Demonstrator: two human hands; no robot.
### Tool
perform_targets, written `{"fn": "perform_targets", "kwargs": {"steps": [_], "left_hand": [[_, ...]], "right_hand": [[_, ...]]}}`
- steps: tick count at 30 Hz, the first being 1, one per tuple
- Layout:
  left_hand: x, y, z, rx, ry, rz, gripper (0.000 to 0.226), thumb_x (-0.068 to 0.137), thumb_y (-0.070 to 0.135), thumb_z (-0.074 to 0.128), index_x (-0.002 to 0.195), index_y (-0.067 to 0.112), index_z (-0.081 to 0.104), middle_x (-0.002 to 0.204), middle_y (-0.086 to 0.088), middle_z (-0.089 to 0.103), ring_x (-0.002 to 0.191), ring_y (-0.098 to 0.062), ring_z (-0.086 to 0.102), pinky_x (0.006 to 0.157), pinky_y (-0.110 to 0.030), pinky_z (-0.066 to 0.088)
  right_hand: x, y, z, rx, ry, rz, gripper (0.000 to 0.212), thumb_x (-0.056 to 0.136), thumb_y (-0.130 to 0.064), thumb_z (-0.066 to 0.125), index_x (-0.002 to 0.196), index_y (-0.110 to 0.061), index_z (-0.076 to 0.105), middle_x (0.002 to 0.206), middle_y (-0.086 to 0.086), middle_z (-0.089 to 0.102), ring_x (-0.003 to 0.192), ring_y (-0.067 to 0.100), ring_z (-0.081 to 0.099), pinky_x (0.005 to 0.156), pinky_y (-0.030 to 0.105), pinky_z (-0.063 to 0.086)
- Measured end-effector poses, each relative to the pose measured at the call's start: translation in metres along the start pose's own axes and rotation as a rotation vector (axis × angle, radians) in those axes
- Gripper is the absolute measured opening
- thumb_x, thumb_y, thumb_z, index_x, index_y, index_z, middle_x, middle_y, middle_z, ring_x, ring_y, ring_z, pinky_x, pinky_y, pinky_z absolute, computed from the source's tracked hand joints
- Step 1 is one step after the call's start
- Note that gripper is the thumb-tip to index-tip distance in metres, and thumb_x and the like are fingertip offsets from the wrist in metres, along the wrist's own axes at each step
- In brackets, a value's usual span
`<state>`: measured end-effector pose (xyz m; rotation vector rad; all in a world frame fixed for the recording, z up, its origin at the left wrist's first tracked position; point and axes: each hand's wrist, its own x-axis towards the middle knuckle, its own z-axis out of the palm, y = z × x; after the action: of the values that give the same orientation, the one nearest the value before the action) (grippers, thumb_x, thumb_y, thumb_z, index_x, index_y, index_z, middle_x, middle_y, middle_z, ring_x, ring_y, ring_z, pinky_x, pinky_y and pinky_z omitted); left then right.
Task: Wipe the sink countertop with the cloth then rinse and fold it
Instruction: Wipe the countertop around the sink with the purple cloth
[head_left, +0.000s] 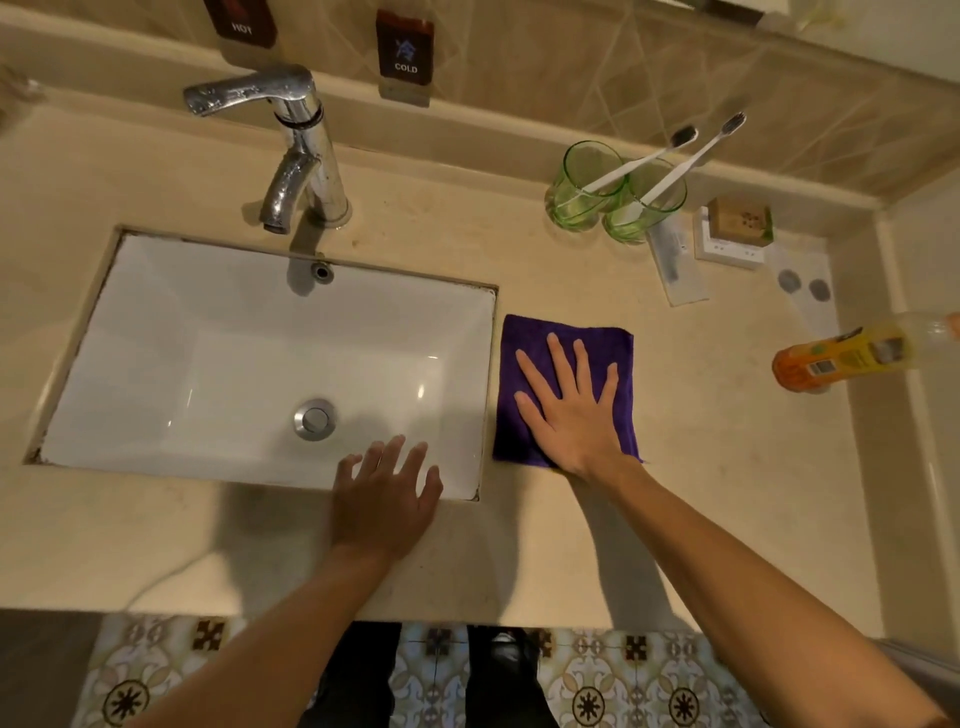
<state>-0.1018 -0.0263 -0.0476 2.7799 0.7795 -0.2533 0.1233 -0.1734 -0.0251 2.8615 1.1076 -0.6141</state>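
A purple cloth (530, 353) lies folded flat on the beige countertop (701, 426), just right of the white sink basin (234, 353). My right hand (571, 410) presses flat on the cloth with its fingers spread and straight. My left hand (384, 499) hovers over the front rim of the sink, fingers spread and relaxed, holding nothing. The chrome faucet (296, 150) stands behind the basin with no water running.
Two green glasses (587, 192) with toothbrushes stand at the back right, beside a small box (740, 221) and a wrapped packet (675, 265). An orange-yellow bottle (841, 358) stands near the right edge. HOT and COLD tags hang on the wall. Patterned floor tiles lie below.
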Motion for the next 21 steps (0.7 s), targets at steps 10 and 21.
{"fn": "perform_targets", "kwargs": {"steps": [10,21], "left_hand": [[-0.006,-0.004,0.001,-0.01,0.02,0.054,0.053,0.1,0.046,0.033,0.12,0.02,0.074,0.121,-0.006,0.075,0.106,-0.026,0.071,0.091,-0.046,0.049],[-0.004,0.001,-0.001,0.046,0.071,0.08,0.045,0.098,0.046,0.041,0.105,0.025,0.08,0.105,-0.006,0.078,0.09,-0.029,0.074,0.08,-0.042,0.052]], "right_hand": [[-0.085,-0.015,0.042,-0.016,0.063,0.072,0.057,0.104,-0.061,0.011,0.157,-0.051,-0.007,0.17,-0.005,-0.013,0.156,0.025,-0.016,0.119,0.069,-0.006],[-0.105,-0.015,0.056,-0.057,0.178,0.057,0.057,0.101,-0.059,0.032,0.157,-0.048,0.024,0.171,0.0,0.011,0.157,0.03,0.008,0.118,0.071,0.009]]}}
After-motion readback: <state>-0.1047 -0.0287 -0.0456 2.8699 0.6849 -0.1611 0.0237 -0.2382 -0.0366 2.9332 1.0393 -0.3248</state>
